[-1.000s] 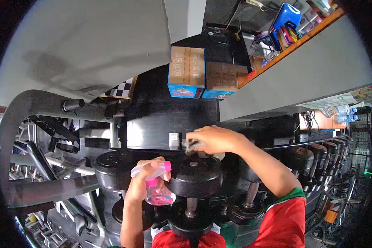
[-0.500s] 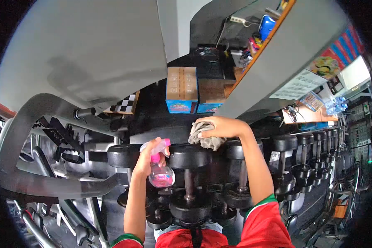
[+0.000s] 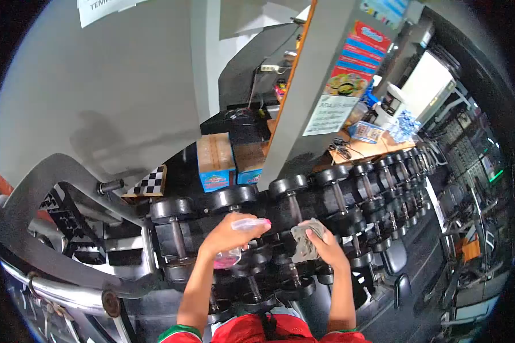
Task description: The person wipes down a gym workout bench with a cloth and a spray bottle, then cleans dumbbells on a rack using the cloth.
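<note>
My left hand point(image 3: 225, 235) is wrapped round the neck of a clear spray bottle point(image 3: 228, 260) with pink liquid in it, its nozzle pointing right. The bottle is above a black dumbbell point(image 3: 234, 197) on the rack, and my hand hides part of that dumbbell's handle. My right hand point(image 3: 328, 249) grips a crumpled grey cloth point(image 3: 305, 240). That cloth hangs in front of another dumbbell point(image 3: 289, 186), covering part of its lower end. Whether the cloth touches the dumbbell I cannot tell.
More dumbbells point(image 3: 332, 175) run in two tiers away to the right. A grey machine frame point(image 3: 57, 171) stands at the left. Behind the rack are cardboard boxes point(image 3: 214, 151), a grey pillar point(image 3: 303, 103) with posters, and a wooden table point(image 3: 366, 150) holding bottles.
The view has turned to the right, showing more of the rack. My right hand has brought the cloth down from the dumbbell tops, nearer to me. The spray bottle has tilted and turned in my left hand.
</note>
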Demonstrator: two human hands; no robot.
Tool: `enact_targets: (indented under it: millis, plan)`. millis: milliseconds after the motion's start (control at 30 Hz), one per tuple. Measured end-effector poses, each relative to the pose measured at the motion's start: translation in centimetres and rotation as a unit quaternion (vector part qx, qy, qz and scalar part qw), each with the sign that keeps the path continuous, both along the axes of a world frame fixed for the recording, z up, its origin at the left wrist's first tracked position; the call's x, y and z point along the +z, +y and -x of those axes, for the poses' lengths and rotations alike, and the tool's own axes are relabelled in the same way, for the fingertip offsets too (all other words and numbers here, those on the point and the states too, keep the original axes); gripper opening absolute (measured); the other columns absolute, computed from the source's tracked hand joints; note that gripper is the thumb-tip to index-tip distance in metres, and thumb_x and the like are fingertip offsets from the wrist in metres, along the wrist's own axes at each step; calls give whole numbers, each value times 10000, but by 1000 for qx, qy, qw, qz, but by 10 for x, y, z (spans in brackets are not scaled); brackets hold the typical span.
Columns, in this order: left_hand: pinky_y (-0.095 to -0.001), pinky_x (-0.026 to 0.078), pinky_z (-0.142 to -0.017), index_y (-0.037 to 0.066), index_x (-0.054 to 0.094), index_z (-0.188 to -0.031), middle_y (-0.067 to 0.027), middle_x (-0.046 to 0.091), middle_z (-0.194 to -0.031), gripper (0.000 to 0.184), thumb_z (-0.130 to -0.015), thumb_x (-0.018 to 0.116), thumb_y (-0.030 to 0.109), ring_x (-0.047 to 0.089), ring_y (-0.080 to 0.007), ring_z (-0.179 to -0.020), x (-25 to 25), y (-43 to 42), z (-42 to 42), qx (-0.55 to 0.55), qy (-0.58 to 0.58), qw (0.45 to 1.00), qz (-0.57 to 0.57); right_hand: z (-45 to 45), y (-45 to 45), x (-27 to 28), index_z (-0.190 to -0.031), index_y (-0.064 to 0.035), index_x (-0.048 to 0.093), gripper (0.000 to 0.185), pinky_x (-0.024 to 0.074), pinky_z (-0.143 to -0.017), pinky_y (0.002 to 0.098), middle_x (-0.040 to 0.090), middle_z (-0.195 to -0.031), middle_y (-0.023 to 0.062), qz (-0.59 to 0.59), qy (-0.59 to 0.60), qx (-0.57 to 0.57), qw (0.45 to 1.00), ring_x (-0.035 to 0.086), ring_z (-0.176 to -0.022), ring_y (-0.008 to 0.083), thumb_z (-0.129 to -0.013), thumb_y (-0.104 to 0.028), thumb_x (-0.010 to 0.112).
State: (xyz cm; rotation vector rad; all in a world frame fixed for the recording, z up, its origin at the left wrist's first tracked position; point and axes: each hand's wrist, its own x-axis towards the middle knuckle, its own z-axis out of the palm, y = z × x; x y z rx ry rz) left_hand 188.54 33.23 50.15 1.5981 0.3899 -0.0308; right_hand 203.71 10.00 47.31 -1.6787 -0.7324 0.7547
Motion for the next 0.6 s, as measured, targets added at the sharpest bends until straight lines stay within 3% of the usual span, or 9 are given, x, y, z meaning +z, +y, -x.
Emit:
enact_targets:
  millis: [133, 167, 233, 367, 433, 600]
  plan:
    - [-253, 453, -451, 24, 655, -789, -21, 581, -654, 405, -862, 645, 423, 526, -102, -479, -2, -38, 14, -38, 1, 999, 13, 51, -46, -25, -1158, -49, 571, 282, 403, -883, 252, 605, -1020, 20, -7, 13, -168, 986, 526, -952, 100, -996, -259, 476]
    - [-248, 446, -446, 23, 656, -797, -21, 591, -660, 414, -863, 645, 432, 535, -102, -476, -7, -46, 16, -37, -1, 999, 31, 60, -57, -32, -1155, -34, 569, 314, 404, -925, 279, 604, -1066, 35, -5, -39, -193, 980, 537, -1003, 127, -993, -288, 478]
    - [-243, 439, -442, 22, 656, -805, -22, 601, -667, 423, -863, 646, 441, 544, -102, -473, -24, -62, 17, -47, -4, 998, 47, 78, -73, -54, -1171, -41, 566, 313, 394, -942, 282, 603, -1093, 42, -34, -37, -274, 961, 537, -1032, 135, -995, -283, 472]
    - [-256, 457, -450, 19, 673, -859, -17, 596, -672, 435, -872, 634, 452, 544, -102, -468, -54, -84, 16, -24, -12, 999, 44, 112, -101, -64, -1181, -39, 563, 314, 386, -950, 276, 603, -1109, 45, -30, -49, -318, 947, 535, -1053, 138, -998, -276, 466]
    - [-254, 453, -441, -1, 641, -746, -23, 581, -633, 454, -863, 646, 438, 529, -87, -466, -57, -98, 14, 28, -37, 999, 26, 127, -108, -65, -1191, -33, 556, 316, 381, -960, 275, 596, -1125, 45, -67, -14, -350, 934, 530, -1065, 138, -1001, -268, 463]
    - [-253, 441, -442, -18, 633, -728, -35, 586, -614, 434, -870, 640, 392, 547, -97, -463, -78, -120, 4, 66, -82, 994, 14, 131, -135, -84, -1211, -58, 550, 323, 378, -979, 300, 562, -1184, 41, -125, 89, -369, 916, 521, -1103, 160, -986, -283, 500]
